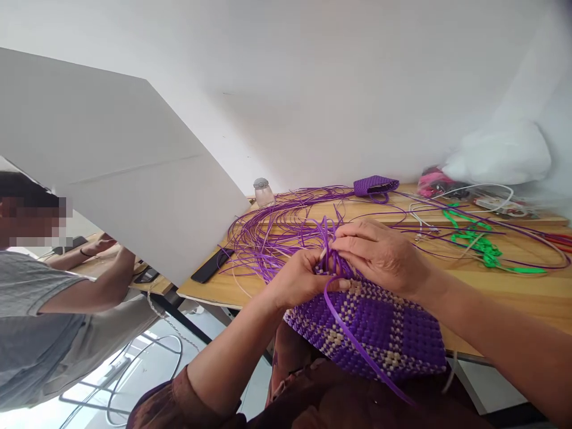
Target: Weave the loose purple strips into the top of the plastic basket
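Observation:
A purple and beige woven basket (375,322) rests on my lap against the table edge, its worked rim up between my hands. My left hand (304,277) is closed on the rim, thumb and fingers pinching the weave. My right hand (379,253) pinches purple strips at the same rim, fingertips close to the left hand's. One loose purple strip (353,339) hangs down over the basket's side. Many long purple and beige strips (263,238) fan out from the rim across the table. The exact crossing under my fingertips is hidden.
On the wooden table (504,292) lie a small purple woven piece (375,185), green strips (487,247), a white cable (415,217) and a dark flat object (212,265). A jar (263,193) stands by the wall. Left, beyond a white partition (134,161), a person (40,322) sits.

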The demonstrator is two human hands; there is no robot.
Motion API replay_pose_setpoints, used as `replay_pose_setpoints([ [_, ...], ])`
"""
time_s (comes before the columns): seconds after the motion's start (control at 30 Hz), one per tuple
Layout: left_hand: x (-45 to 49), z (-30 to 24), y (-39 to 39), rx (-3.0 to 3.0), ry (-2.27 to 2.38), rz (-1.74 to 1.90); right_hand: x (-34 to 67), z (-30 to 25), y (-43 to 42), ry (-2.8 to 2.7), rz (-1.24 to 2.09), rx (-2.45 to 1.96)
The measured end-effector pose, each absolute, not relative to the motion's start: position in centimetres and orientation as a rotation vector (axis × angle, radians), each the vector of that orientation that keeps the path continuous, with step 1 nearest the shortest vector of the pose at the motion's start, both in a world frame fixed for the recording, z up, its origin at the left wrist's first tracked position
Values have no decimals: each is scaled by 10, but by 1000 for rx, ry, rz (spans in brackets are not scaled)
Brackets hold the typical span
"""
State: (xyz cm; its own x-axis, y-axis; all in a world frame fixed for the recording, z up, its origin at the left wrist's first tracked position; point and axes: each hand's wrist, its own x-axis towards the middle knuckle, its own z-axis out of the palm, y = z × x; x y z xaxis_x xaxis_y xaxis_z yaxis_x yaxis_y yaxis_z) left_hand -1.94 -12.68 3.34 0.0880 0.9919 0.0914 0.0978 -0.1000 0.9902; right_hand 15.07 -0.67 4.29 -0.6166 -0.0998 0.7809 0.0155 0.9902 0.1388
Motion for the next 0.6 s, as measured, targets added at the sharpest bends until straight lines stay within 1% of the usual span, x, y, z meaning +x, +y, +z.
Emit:
replay_pose_setpoints([
  [0.1,-23,33,-129,1393,1149,1138,153,48,-3,-2233,-400,143],
  [0.2,-25,31,-130,1282,1117,1175,158,57,-10,-2268,-472,204],
  [0.3,-24,28,-131,1186,1115,1251,163,66,-23,-2287,-451,200],
  [0.4,-23,28,-133,1238,1100,1262,165,69,-36,-2284,-408,246],
  [0.53,-24,31,-137,1258,1137,1249,165,65,-44,-2291,-220,318],
  [0.6,-25,32,-138,1242,1155,1251,166,64,-43,-2296,-209,265],
])
